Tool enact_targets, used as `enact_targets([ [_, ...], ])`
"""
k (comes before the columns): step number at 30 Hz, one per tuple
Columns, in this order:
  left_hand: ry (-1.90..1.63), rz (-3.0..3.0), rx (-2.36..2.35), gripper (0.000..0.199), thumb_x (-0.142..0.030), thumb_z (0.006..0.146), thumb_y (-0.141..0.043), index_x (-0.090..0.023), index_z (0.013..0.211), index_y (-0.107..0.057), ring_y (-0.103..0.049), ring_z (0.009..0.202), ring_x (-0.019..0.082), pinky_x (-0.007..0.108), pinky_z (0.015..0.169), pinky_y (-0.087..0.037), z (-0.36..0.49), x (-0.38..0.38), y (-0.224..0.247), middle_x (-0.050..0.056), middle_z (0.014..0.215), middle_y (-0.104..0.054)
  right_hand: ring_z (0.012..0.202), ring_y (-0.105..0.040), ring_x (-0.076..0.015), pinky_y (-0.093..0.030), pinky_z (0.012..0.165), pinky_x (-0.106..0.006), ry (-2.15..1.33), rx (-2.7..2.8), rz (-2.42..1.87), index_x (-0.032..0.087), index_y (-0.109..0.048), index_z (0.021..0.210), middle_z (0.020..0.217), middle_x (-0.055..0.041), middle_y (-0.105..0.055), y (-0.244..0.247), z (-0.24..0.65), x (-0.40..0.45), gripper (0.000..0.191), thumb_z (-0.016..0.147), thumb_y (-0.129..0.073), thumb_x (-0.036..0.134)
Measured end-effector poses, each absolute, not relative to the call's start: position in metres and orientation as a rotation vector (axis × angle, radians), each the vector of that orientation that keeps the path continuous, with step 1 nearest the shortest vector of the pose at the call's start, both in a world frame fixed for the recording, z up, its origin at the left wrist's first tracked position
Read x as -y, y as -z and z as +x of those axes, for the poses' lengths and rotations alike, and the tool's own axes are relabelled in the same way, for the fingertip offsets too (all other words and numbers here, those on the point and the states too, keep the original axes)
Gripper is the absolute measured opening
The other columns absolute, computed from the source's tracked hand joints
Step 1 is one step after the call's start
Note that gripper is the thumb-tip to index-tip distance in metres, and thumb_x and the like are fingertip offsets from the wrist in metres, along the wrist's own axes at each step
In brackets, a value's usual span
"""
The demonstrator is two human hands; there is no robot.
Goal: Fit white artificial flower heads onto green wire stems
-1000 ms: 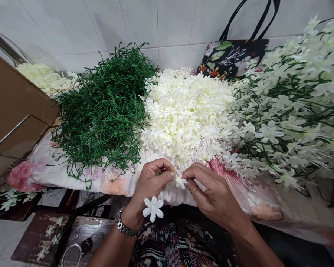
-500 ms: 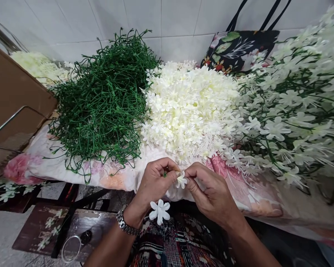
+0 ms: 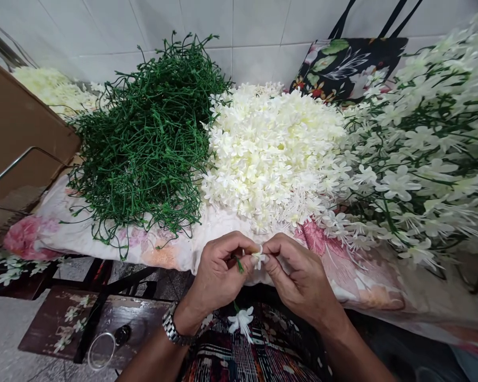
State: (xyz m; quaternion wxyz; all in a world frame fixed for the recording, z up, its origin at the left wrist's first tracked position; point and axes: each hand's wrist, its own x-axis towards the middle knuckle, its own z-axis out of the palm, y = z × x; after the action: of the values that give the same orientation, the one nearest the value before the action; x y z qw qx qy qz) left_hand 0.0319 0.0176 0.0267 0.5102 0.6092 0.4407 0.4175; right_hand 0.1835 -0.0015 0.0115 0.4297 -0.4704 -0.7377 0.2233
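Note:
Just past the front edge of the table, my left hand (image 3: 225, 270) is closed with a green plastic stem (image 3: 239, 263) between its fingers. A white artificial flower (image 3: 242, 322) dangles below that hand on the stem. Thumb and forefinger of the same hand also pinch a small white blossom (image 3: 258, 259). From the other side, my right hand (image 3: 298, 273) grips the blossom's edge with its fingertips. The fingers partly cover where blossom and stem meet. Beyond the hands lies a heap of loose white blossoms (image 3: 271, 154), with a tangled pile of green stems (image 3: 147, 143) to its left.
Finished-looking flower sprays (image 3: 422, 154) spread over the right side. A floral cloth (image 3: 143, 246) covers the table. At left stands a cardboard box (image 3: 24, 116); a black floral bag (image 3: 346, 69) leans on the wall. A clear cup (image 3: 101, 351) sits lower left.
The flower hanging under my left hand has swung to the right and now points downward. Both hands stay together, and the small blossom has turned between their fingertips.

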Motion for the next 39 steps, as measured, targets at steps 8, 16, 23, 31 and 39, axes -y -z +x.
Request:
enact_targets([
  [8,-1.137,1.480,-1.087,0.009,-0.012,0.074,-0.061,-0.016,0.066,-0.063,-0.050,0.055,0.011,0.022,0.053,-0.039,0.040,-0.013,-0.025,-0.001,0.061,-0.057,0.060,-0.050,-0.0095,-0.039,0.053,-0.019,-0.496,1.765,-1.240,0.017,-0.051,0.079,0.067,0.0008,-0.052,-0.014,0.176,0.003,0.011,0.087,-0.044,0.012],
  [16,-1.027,0.814,-1.015,0.023,-0.031,0.056,-0.079,-0.013,0.061,-0.066,-0.038,0.042,0.006,0.019,0.041,-0.029,0.034,-0.018,-0.020,-0.003,0.049,-0.053,0.067,-0.054,-0.0125,-0.044,0.059,-0.024,-0.445,1.827,-1.151,0.019,-0.054,0.086,0.073,-0.0012,-0.057,-0.018,0.178,0.005,0.008,0.086,-0.050,0.011],
  [23,-1.001,0.714,-1.002,0.030,-0.035,0.050,-0.082,-0.012,0.059,-0.064,-0.030,0.037,0.003,0.018,0.039,-0.021,0.035,-0.015,-0.023,-0.006,0.041,-0.046,0.073,-0.055,-0.0151,-0.048,0.063,-0.027,-0.307,1.866,-1.078,0.018,-0.054,0.094,0.076,-0.0040,-0.058,-0.018,0.179,0.007,0.015,0.084,-0.050,0.008],
  [31,-1.090,0.870,-0.991,0.011,-0.025,0.066,-0.073,-0.016,0.067,-0.066,-0.046,0.048,0.008,0.019,0.046,-0.036,0.036,-0.008,-0.016,-0.003,0.055,-0.057,0.084,-0.060,-0.0159,-0.053,0.071,-0.029,-0.513,1.834,-1.082,0.017,-0.054,0.107,0.092,-0.0069,-0.062,-0.018,0.178,0.006,0.023,0.084,-0.056,0.019],
  [39,-0.981,0.922,-0.971,0.013,-0.017,0.074,-0.061,-0.018,0.083,-0.070,-0.045,0.055,0.009,0.020,0.053,-0.037,0.033,-0.006,-0.018,0.000,0.068,-0.060,0.067,-0.062,-0.0122,-0.050,0.058,-0.023,-0.466,1.702,-1.179,0.019,-0.060,0.089,0.075,-0.0017,-0.065,-0.011,0.180,0.004,0.012,0.083,-0.053,0.011],
])
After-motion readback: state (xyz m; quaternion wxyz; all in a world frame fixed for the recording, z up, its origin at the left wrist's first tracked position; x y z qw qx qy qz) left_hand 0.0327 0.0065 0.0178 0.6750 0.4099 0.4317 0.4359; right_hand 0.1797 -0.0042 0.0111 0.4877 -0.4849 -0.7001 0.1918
